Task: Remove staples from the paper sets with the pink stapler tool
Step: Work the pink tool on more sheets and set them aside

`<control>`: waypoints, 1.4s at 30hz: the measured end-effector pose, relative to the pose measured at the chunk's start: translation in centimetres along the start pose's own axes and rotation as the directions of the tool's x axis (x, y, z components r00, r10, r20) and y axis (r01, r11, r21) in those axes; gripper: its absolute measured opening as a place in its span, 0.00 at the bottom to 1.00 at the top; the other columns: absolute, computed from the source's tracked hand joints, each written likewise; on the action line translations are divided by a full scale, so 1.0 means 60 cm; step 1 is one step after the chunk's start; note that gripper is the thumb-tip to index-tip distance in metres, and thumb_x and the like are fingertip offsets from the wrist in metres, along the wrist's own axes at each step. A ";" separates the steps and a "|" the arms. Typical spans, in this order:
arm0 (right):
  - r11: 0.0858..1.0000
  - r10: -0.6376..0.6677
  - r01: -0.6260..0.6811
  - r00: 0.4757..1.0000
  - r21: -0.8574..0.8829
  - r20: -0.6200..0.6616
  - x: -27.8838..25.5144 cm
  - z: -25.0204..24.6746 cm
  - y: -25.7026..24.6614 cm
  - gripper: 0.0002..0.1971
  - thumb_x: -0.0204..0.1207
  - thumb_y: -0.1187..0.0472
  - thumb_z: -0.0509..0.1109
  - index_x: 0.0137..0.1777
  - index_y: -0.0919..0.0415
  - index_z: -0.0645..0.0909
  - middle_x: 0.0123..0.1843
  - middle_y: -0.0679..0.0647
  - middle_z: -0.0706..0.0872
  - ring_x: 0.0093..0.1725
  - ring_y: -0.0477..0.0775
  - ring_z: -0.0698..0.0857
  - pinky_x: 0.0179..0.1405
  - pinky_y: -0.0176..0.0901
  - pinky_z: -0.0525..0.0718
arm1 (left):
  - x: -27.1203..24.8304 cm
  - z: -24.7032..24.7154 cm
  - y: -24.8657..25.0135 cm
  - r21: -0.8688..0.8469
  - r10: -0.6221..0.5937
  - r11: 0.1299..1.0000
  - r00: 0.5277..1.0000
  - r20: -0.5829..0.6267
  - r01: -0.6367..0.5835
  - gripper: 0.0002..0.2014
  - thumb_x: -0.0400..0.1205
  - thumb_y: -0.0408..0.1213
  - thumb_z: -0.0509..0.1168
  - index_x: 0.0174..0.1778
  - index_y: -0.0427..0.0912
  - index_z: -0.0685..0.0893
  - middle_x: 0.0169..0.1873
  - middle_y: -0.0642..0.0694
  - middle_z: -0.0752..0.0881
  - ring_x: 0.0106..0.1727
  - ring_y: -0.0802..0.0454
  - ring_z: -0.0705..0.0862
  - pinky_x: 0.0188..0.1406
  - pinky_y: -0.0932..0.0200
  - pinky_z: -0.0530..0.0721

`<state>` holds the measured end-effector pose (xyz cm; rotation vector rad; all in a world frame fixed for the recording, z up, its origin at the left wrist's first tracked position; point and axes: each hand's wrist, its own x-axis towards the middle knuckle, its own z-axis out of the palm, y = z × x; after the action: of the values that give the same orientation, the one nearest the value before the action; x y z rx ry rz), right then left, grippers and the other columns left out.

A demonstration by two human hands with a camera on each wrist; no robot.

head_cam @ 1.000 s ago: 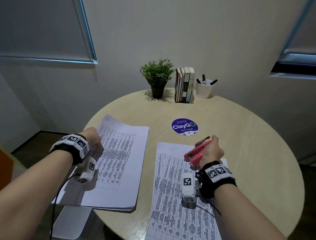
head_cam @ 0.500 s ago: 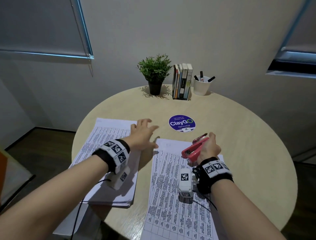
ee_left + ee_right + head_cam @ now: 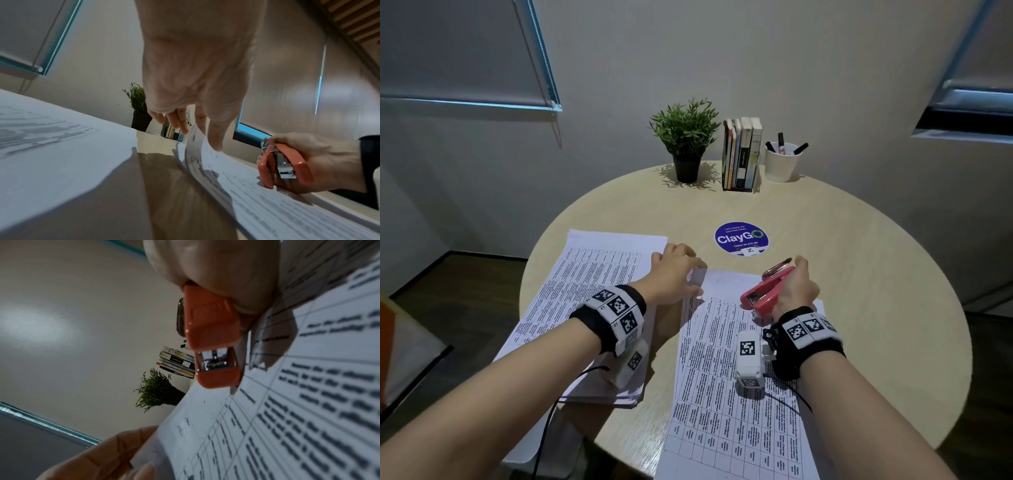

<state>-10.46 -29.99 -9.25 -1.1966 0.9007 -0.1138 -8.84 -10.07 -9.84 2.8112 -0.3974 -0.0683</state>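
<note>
Left hand: our left hand (image 3: 675,274) pinches the top-left corner of the right paper set (image 3: 736,377), lifting it.
Right hand: our right hand (image 3: 796,291) is clamped round the pink stapler tool (image 3: 765,291), resting on the same set.
Key relation: the lifted corner lies left of the tool; the tool's long axis points away up the page.
Other set: the left paper set (image 3: 585,291) lies flat, just beside.
Hidden: we see no staple; the corner is blurred.

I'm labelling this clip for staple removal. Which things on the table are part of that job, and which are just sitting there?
In the job:
- pink stapler tool, gripped by the right hand
- right paper set, its far-left corner lifted by the left hand
- left paper set

Just sitting there:
- potted plant
- row of books
- white cup of markers
- round ClayGo sticker
</note>
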 end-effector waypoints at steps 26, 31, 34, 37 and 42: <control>1.000 -0.017 0.018 0.999 0.021 -0.041 -0.004 0.002 0.006 0.25 0.67 0.35 0.64 0.36 0.60 0.81 0.40 0.63 0.88 0.36 0.69 0.90 0.44 0.73 0.88 | -0.006 0.018 0.030 -0.606 -0.235 0.788 0.962 -0.141 0.104 0.24 0.73 0.21 0.67 0.59 0.46 0.68 0.55 0.42 0.75 0.43 0.47 0.76 0.31 0.61 0.75; 1.000 -0.003 0.003 1.000 0.008 -0.029 -0.010 0.000 0.003 0.25 0.70 0.35 0.64 0.37 0.60 0.80 0.40 0.63 0.86 0.35 0.68 0.90 0.39 0.74 0.88 | -0.002 0.019 0.036 -0.504 -0.197 0.857 0.973 -0.121 0.111 0.16 0.76 0.21 0.61 0.54 0.40 0.87 0.57 0.42 0.79 0.59 0.47 0.81 0.55 0.61 0.79; 1.000 -0.010 0.010 0.999 0.012 -0.037 -0.007 -0.002 0.005 0.25 0.67 0.34 0.64 0.37 0.59 0.81 0.41 0.63 0.87 0.37 0.68 0.90 0.45 0.71 0.89 | -0.001 0.023 0.035 -0.507 -0.207 0.845 0.978 -0.012 0.172 0.17 0.76 0.28 0.71 0.61 0.32 0.85 0.60 0.40 0.83 0.62 0.47 0.82 0.56 0.62 0.77; 1.000 -0.010 0.010 0.999 0.008 -0.032 -0.004 -0.001 0.006 0.26 0.66 0.34 0.64 0.37 0.59 0.82 0.42 0.63 0.88 0.37 0.67 0.90 0.45 0.70 0.89 | 0.003 0.029 0.036 -0.537 -0.231 0.817 0.973 0.028 0.210 0.10 0.74 0.33 0.76 0.46 0.33 0.86 0.45 0.44 0.81 0.44 0.51 0.81 0.40 0.65 0.76; 1.000 -0.006 0.006 1.000 0.019 -0.010 0.000 -0.002 0.003 0.25 0.69 0.35 0.65 0.39 0.59 0.81 0.43 0.63 0.88 0.37 0.66 0.90 0.42 0.67 0.89 | 0.000 0.032 0.047 -0.668 -0.300 0.709 0.954 0.005 0.226 0.09 0.74 0.26 0.73 0.31 0.33 0.80 0.27 0.43 0.75 0.23 0.54 0.72 0.17 0.70 0.70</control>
<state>-10.63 -29.99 -9.40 -1.1818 0.9031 -0.1327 -9.76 -13.20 -10.82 2.1166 0.0680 -0.1011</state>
